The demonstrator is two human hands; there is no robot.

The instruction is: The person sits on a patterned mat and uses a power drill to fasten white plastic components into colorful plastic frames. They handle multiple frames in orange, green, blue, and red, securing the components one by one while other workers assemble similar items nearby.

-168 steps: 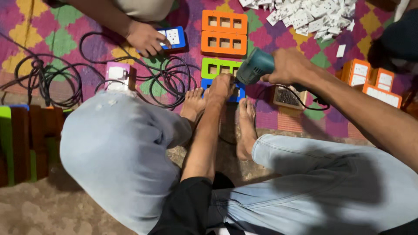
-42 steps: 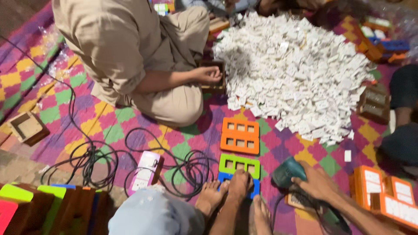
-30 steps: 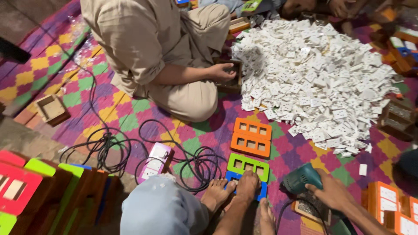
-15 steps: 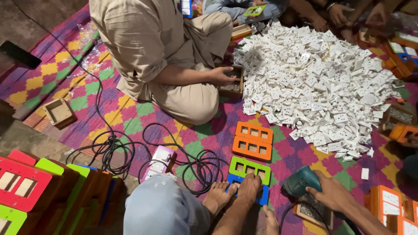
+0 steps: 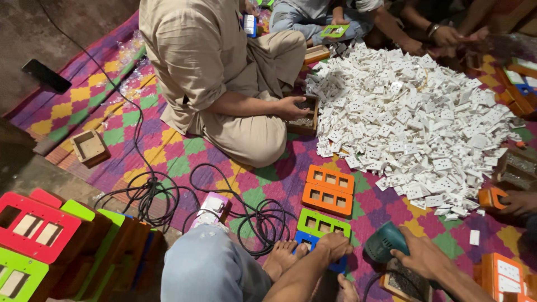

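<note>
The left hand is pressing curled fingers on the green frame, lying long axis left-right; the right hand, just right, is gripping the teal power driver.

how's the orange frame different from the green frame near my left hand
The orange frame lies free on the mat, untouched; the green frame sits nearer the person, with the left hand resting at its lower edge. The orange one looks like two plates side by side; the green shows a single row of openings. Both are flat plastic plates with rectangular cut-outs.
</note>
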